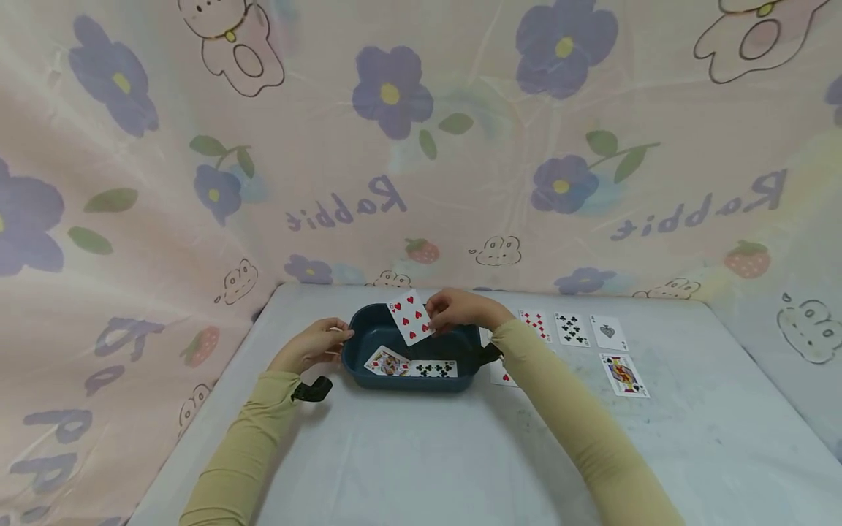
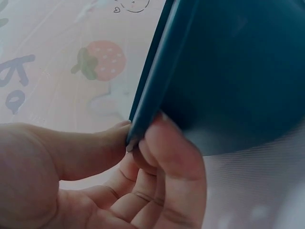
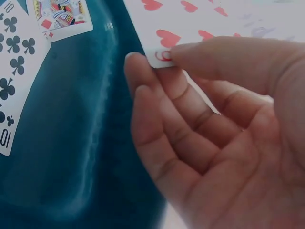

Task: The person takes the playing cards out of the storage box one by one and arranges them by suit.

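A dark blue oval tray (image 1: 368,381) stands on the table. My left hand (image 1: 314,342) pinches its left rim, with the thumb on the outer side and curled fingers around the edge (image 2: 155,71). Above the tray, my right hand (image 1: 463,310) holds a six of hearts playing card (image 1: 409,318) by one corner between thumb and fingers (image 3: 143,112). Inside the tray lie a face card of diamonds (image 1: 387,361) and a ten of clubs (image 1: 432,368); the ten of clubs (image 3: 14,62) also shows in the right wrist view.
Right of the tray, several cards lie face up: a diamonds card (image 1: 536,324), a clubs card (image 1: 571,330), an ace of spades (image 1: 608,332) and a face card (image 1: 624,375). A hearts card (image 1: 503,374) is partly hidden by my right arm. A patterned cloth (image 1: 460,234) hangs behind the table.
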`<state>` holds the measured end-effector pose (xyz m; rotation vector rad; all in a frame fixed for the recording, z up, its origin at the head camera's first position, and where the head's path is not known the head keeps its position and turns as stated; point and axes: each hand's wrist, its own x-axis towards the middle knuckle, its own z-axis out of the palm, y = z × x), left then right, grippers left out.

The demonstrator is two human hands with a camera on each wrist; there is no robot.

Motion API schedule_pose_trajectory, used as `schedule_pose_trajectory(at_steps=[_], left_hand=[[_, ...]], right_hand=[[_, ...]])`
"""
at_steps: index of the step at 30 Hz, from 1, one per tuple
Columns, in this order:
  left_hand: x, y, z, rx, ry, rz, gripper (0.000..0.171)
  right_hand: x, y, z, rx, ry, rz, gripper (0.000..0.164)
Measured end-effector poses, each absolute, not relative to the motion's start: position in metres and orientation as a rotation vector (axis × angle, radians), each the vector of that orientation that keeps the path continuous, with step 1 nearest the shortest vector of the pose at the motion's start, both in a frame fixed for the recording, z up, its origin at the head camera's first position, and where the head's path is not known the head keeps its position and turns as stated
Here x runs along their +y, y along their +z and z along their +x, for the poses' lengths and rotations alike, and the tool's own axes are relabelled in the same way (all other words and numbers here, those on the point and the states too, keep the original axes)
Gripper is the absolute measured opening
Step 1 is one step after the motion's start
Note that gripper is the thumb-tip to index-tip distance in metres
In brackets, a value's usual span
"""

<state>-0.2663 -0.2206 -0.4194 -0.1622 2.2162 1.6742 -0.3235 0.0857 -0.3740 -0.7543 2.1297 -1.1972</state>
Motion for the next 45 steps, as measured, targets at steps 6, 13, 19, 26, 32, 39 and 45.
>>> schedule_pose_trajectory(at_steps=[6, 13, 19, 26, 32, 39, 45], left_hand=[[-0.222, -0.426, -0.265, 2.206, 1.66, -0.184, 0.016], [-0.219, -0.43, -0.265, 2.218, 1.662, -0.206, 0.016], [-0.217, -0.432, -0.263, 2.22, 1.648, -0.193, 0.017], [-0.219, -0.429, -0.266, 2.216, 1.652, -0.173, 0.017], [-0.223, -0.423, -0.266, 2.213, 1.658, -0.14, 0.019], [-0.226, -0.417, -0.264, 2.232, 1.637, -0.096, 0.021], [-0.223, -0.421, -0.269, 2.233, 1.638, -0.157, 0.02]], right_hand=[[0.105, -0.375, -0.316, 2.108, -1.312, -0.754, 0.009], [0.145, -0.369, -0.307, 2.202, -1.394, -0.72, 0.013], [0.183, -0.369, -0.293, 2.256, -1.436, -0.622, 0.017], [0.223, -0.375, -0.271, 2.283, -1.473, -0.532, 0.021], [0.249, -0.392, -0.245, 2.239, -1.473, -0.442, 0.02], [0.265, -0.414, -0.22, 2.169, -1.439, -0.427, 0.023], [0.268, -0.435, -0.202, 2.069, -1.468, -0.406, 0.022]])
